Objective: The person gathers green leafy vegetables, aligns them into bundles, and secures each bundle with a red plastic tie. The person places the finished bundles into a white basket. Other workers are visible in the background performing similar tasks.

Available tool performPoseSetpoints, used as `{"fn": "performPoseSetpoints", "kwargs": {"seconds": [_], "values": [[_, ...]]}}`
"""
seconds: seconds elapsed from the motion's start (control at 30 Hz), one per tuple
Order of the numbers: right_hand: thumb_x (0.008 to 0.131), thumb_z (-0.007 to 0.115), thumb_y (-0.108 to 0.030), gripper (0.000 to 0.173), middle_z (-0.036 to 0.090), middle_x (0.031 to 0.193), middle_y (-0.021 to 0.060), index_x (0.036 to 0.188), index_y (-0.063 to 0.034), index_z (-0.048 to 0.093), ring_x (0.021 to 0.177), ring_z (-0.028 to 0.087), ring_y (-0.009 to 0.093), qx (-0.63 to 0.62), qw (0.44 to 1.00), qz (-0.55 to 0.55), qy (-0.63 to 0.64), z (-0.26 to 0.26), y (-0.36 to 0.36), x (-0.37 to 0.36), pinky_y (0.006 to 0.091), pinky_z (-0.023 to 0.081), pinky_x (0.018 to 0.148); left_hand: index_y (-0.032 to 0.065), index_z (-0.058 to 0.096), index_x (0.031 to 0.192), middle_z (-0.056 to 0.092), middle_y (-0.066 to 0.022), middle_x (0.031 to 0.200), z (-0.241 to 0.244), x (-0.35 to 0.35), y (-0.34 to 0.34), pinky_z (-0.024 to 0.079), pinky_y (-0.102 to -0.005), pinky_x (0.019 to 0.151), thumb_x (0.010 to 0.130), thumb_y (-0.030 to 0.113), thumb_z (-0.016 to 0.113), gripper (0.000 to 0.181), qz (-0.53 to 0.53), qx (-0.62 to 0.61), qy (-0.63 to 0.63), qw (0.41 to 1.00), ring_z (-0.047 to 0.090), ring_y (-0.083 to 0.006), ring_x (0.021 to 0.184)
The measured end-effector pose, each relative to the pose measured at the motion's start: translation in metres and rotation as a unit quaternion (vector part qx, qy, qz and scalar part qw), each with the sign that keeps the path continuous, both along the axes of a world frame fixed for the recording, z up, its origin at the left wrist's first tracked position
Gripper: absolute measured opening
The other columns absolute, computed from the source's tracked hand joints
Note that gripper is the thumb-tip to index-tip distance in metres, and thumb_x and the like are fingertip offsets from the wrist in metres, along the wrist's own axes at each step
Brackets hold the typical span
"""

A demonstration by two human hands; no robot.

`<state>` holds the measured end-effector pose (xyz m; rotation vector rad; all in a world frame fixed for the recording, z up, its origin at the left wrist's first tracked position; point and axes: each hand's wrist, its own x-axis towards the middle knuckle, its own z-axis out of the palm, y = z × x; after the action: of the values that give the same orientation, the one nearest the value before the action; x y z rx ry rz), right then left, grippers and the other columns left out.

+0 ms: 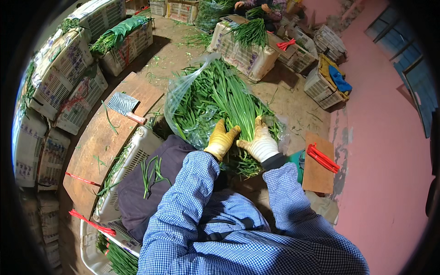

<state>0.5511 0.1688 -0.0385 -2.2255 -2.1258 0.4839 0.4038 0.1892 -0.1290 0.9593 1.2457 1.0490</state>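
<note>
Both my hands wear stained yellow-white work gloves. A large heap of long green leafy stalks, resembling garlic chives (227,89), lies in front of me in a clear plastic bag (175,103). My left hand (221,139) rests at the near left side of a bundle of stalks, thumb and fingers apart. My right hand (259,141) lies against the bundle's pale lower ends, its thumb pointing left; whether it grips them is unclear. A cleaver (125,106) with a wide blade lies on a wooden board (103,137) to my left. Loose stalks (151,172) lie on my dark-clad left leg.
White plastic crates (62,75) are stacked at the left. Red ties (323,158) lie on a small board (318,182) at the right, near the pink wall (381,178). Another person (275,12) handles greens beyond a crate (240,51). An open crate (89,247) with greens stands at the lower left.
</note>
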Motion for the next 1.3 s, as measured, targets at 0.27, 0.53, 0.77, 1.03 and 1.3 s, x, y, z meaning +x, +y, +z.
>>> {"fn": "performPoseSetpoints", "kwargs": {"seconds": [0.27,0.53,0.77,1.03,1.3], "values": [[0.076,0.077,-0.034,0.098,0.050,0.137,0.0266,0.152,-0.0006,0.024,0.115,0.059,0.036,0.020,0.999,0.024,0.006,-0.008,0.023,0.034,0.0332,0.047,0.099,-0.0070,0.034,0.141,0.056,-0.0231,0.131,0.026,-0.007,-0.018,0.044,-0.0340,0.102,0.076,0.017,0.081,0.084,-0.033,0.059,0.059,0.996,0.055,-0.0318,0.120],[0.074,0.078,-0.015,0.088,0.059,0.128,0.0268,0.146,0.0053,0.032,0.110,0.062,0.033,0.051,0.995,0.027,0.080,-0.001,0.057,0.060,0.0321,0.050,0.093,-0.0080,0.032,0.144,0.050,-0.0286,0.138,0.020,-0.011,-0.018,0.040,-0.0356,0.107,0.077,0.031,0.078,0.090,-0.033,0.030,0.207,0.977,0.051,-0.0379,0.127],[0.073,0.084,-0.033,0.108,0.039,0.149,0.0259,0.154,-0.0049,0.018,0.134,0.044,0.037,-0.035,0.997,-0.049,0.048,-0.010,0.024,0.025,0.0357,0.039,0.109,-0.0020,0.052,0.126,0.062,-0.0230,0.118,0.043,-0.043,-0.038,0.050,-0.0407,0.091,0.085,0.026,0.069,0.053,0.058,0.122,0.365,0.921,0.062,-0.0377,0.105],[0.075,0.079,-0.025,0.095,0.050,0.136,0.0275,0.150,-0.0002,0.026,0.108,0.062,0.038,0.041,0.999,-0.020,-0.021,-0.023,0.024,0.028,0.0369,0.052,0.093,0.0025,0.063,0.110,0.066,-0.0172,0.100,0.063,-0.021,-0.046,0.054,-0.0399,0.079,0.085,0.010,0.066,0.026,0.070,0.375,0.224,0.897,0.066,-0.0359,0.090],[0.070,0.083,-0.012,0.065,0.068,0.108,0.0231,0.125,0.0090,0.054,0.095,0.066,0.028,0.024,0.992,0.049,0.112,0.106,0.064,0.048,0.0346,0.053,0.084,0.0022,0.065,0.107,0.071,-0.0086,0.091,0.093,-0.034,-0.031,0.046,-0.0230,0.048,0.097,0.031,0.056,0.032,-0.116,0.011,-0.247,0.962,0.066,-0.0135,0.064]]}}
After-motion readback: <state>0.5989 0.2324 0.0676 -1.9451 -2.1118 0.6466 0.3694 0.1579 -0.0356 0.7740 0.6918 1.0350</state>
